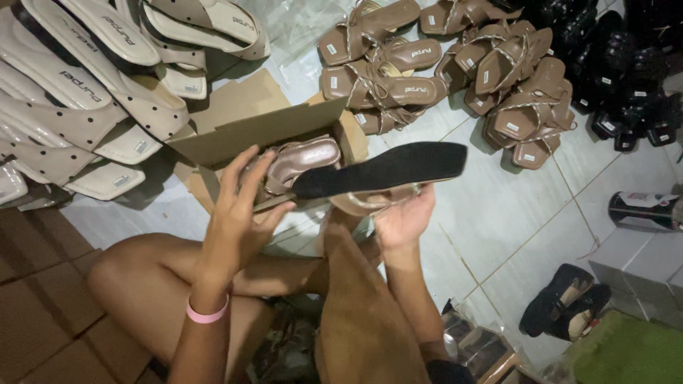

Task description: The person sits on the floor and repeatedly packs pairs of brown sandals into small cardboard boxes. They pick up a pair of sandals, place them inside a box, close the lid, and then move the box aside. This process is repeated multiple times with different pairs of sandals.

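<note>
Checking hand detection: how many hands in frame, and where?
2. The left hand, above a pink wristband, has its fingers against a sandal over the cardboard box. The right hand grips the black-soled sandal from below. No other hands visible.

Sandal (380, 171) held sole-up between left hand (238, 213) and right hand (404, 219), above open cardboard box (263, 124). Second sandal (302, 158) inside box. Slide pile (85, 92) left on floor (498, 227). Strappy sandal heap (455, 64) behind right. Bottle (644, 208) far right.
</note>
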